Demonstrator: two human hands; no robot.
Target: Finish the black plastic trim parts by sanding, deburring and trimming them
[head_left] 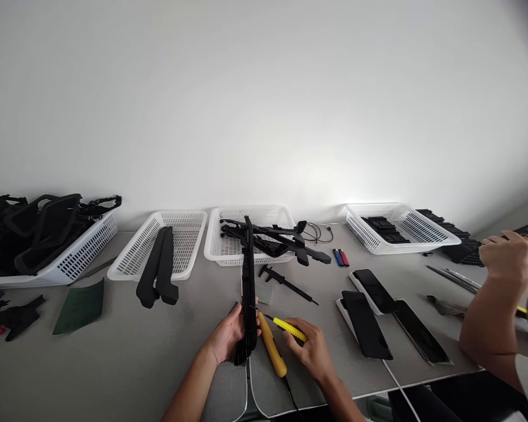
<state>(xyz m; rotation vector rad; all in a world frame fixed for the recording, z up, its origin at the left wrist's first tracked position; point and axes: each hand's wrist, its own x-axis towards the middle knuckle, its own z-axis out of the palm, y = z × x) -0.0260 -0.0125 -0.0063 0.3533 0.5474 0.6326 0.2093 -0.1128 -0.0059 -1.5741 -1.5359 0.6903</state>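
My left hand (227,335) is wrapped round the lower end of a long black plastic trim piece (248,281), which stands nearly upright before me. Held in my right hand (313,351) is a slim tool with a yellow textured handle (290,329); its thin dark tip points left towards the black piece, and I cannot tell if they touch. Between my hands lies a soldering iron (273,349) with a plain yellow handle and a black cord. Its front end is hidden behind the trim piece and my left fingers.
White baskets line the wall, one with two dark trim pieces (156,264), another with black parts (273,237). A caliper (288,284), two lighters (340,258) and several phones (366,325) lie rightward. A co-worker's hands (508,258) are raised at the far right.
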